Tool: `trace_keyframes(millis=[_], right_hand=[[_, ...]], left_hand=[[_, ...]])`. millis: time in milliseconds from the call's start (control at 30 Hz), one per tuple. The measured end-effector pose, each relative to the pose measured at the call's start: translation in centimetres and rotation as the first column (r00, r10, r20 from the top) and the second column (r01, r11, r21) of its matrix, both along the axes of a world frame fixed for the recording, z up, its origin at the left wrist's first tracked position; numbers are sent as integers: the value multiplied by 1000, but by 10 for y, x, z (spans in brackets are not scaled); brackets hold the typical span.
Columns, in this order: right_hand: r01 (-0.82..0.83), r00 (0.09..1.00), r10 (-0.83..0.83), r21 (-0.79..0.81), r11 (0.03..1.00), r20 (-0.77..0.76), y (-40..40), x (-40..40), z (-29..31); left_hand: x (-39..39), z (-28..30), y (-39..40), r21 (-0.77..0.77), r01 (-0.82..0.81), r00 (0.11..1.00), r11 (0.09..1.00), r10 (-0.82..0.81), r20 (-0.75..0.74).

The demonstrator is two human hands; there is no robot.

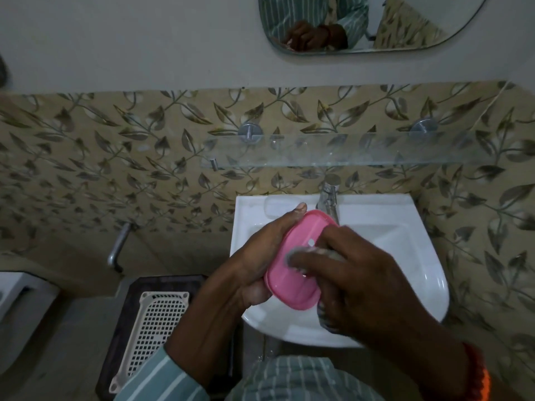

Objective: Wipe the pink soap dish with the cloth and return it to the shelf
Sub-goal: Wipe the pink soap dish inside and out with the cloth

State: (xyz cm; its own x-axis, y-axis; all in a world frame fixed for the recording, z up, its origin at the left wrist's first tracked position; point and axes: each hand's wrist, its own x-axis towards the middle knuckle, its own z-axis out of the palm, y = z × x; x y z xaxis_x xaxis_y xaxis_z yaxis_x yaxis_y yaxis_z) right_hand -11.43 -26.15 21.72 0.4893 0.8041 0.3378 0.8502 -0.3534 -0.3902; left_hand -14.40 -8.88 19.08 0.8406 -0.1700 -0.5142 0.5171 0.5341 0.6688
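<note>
The pink soap dish [292, 285] is held tilted above the white sink [405, 250]. My left hand [254, 253] grips it from the left side, fingers curled round its far edge. My right hand [362, 279] holds a bunched greyish cloth [307, 252] and presses it on the dish's face. Most of the cloth is hidden under my fingers; a striped bit hangs below my palm. The glass shelf [362, 151] runs along the tiled wall above the sink, with nothing on it.
A chrome tap [328, 198] stands at the sink's back edge, just behind the dish. A mirror [362, 21] hangs above. To the lower left a white perforated plastic tray [153, 334] lies on a dark stool, and a metal pipe [118, 247] juts from the wall.
</note>
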Motion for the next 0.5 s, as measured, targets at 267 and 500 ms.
trace_keyframes(millis=[267, 500], right_hand=[[-86, 985, 86, 5, 996, -152, 6, -24, 3], [166, 854, -17, 241, 956, -520, 25, -41, -1]], left_hand=[[4, 3, -1, 57, -115, 993, 992, 114, 15], [2, -3, 0, 118, -439, 871, 891, 390, 297]])
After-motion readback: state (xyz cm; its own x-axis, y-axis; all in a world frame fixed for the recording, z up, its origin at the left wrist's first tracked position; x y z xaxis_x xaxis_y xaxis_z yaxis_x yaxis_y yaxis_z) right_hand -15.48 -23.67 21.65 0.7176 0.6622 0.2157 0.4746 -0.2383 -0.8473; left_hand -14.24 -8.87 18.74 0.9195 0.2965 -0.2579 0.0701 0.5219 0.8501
